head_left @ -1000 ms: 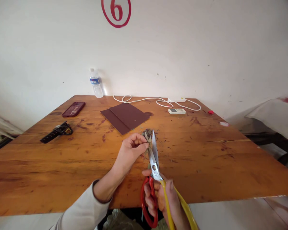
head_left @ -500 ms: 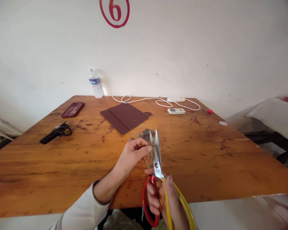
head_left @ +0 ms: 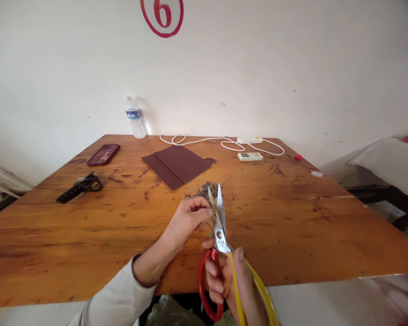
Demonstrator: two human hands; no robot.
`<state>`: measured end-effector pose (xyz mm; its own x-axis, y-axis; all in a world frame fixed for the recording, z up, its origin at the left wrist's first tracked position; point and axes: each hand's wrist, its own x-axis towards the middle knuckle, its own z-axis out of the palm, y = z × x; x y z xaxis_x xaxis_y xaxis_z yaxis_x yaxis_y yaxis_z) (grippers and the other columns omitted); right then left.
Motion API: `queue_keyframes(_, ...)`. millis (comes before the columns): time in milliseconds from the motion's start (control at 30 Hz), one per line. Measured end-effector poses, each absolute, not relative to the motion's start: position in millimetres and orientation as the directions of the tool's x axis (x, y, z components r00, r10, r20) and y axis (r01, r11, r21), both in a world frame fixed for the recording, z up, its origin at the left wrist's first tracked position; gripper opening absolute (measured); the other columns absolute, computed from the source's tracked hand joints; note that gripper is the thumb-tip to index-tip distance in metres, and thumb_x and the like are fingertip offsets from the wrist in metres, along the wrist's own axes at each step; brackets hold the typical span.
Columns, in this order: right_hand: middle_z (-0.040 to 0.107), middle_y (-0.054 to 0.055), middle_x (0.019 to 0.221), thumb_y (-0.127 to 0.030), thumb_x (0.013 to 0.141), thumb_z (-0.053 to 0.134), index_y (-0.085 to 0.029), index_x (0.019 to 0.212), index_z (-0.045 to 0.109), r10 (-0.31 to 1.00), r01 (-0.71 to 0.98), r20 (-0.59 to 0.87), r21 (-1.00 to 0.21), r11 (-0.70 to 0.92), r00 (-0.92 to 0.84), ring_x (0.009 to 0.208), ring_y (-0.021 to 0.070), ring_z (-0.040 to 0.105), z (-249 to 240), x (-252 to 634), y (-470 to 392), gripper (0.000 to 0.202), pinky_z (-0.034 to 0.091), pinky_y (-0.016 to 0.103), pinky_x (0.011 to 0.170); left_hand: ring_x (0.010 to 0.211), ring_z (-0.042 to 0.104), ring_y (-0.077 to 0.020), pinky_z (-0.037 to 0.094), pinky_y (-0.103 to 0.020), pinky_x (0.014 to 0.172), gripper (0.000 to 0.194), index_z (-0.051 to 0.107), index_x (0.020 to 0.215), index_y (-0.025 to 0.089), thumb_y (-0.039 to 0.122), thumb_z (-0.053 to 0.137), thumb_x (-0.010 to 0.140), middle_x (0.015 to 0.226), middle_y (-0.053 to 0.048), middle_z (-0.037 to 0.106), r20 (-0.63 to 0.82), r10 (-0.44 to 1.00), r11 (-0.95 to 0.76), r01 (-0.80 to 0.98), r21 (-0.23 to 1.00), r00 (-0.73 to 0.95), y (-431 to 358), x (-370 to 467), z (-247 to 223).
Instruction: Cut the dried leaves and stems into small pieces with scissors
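My left hand (head_left: 194, 216) is closed in a pinch on a small bunch of dried leaves (head_left: 213, 218), whose ends lie at the scissor blades. In my right hand (head_left: 229, 276) are large scissors (head_left: 220, 235), one handle loop red and the other yellow. Their blades stand slightly apart and point away from me, close to the left fingertips. Just beyond, a small heap of cut leaf bits (head_left: 204, 189) lies on the wooden table (head_left: 292, 231), partly hidden by the left hand and the blades.
Two dark maroon sheets (head_left: 177, 165) overlap behind the heap. At the left lie a dark red phone (head_left: 104, 155) and a black hair claw clip (head_left: 80, 187). A water bottle (head_left: 135, 120), a white power strip (head_left: 250, 140) with cable and a white remote control (head_left: 250, 156) are at the back.
The scissors have shifted slightly left, toward my left hand. Less of the leaf bunch sticks out above the left fingertips.
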<state>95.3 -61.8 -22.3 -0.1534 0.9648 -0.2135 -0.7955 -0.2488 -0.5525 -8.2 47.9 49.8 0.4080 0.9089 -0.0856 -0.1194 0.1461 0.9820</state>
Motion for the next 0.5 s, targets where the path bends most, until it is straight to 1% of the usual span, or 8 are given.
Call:
queue_keyframes(133, 0.052, -0.007, 0.058, -0.073, 0.061, 0.076, -0.018, 0.099, 0.068, 0.946, -0.796, -0.277, -0.527, -0.296, -0.168, 0.039, 0.0009, 0.030, -5.6, 97.7, -66.5, 0.067, 0.025, 0.011, 0.034, 0.042, 0.036, -0.0068, 0.026, -0.022, 0.045, 0.015, 0.057, 0.058, 0.017, 0.026, 0.067, 0.065, 0.045, 0.005, 0.046, -0.112, 0.894, 0.200, -0.164, 0.966, 0.433, 48.3, -8.3, 48.5)
queue_keyframes(267, 0.051, -0.008, 0.058, -0.072, 0.059, 0.078, -0.018, 0.099, 0.067, 0.924, -0.782, -0.339, -0.521, -0.342, -0.178, 0.040, 0.0008, 0.029, 2.3, 101.2, -66.9, 0.068, 0.023, 0.012, 0.034, 0.043, 0.038, -0.0069, 0.027, -0.022, 0.046, 0.013, 0.058, 0.060, 0.017, 0.025, 0.066, 0.067, 0.046, 0.004, 0.048, -0.134, 0.883, 0.247, -0.205, 0.947, 0.449, 48.9, -8.5, 47.5)
queue_keyframes(367, 0.051, -0.008, 0.058, -0.073, 0.059, 0.077, -0.017, 0.100, 0.067, 0.917, -0.774, -0.361, -0.526, -0.353, -0.173, 0.041, 0.0009, 0.028, 4.4, 102.3, -67.1, 0.070, 0.022, 0.012, 0.035, 0.043, 0.040, -0.0073, 0.028, -0.022, 0.047, 0.014, 0.057, 0.060, 0.017, 0.025, 0.066, 0.067, 0.046, 0.004, 0.048, -0.129, 0.883, 0.251, -0.220, 0.943, 0.452, 49.6, -8.6, 46.8)
queue_keyframes(500, 0.050, -0.007, 0.059, -0.074, 0.062, 0.075, -0.017, 0.102, 0.067, 0.922, -0.771, -0.347, -0.535, -0.344, -0.171, 0.042, 0.0013, 0.027, 6.2, 103.0, -68.4, 0.070, 0.021, 0.012, 0.035, 0.043, 0.041, -0.0080, 0.029, -0.023, 0.046, 0.014, 0.057, 0.060, 0.017, 0.024, 0.066, 0.068, 0.045, 0.004, 0.047, -0.118, 0.873, 0.262, -0.253, 0.931, 0.473, 51.3, -8.6, 45.1)
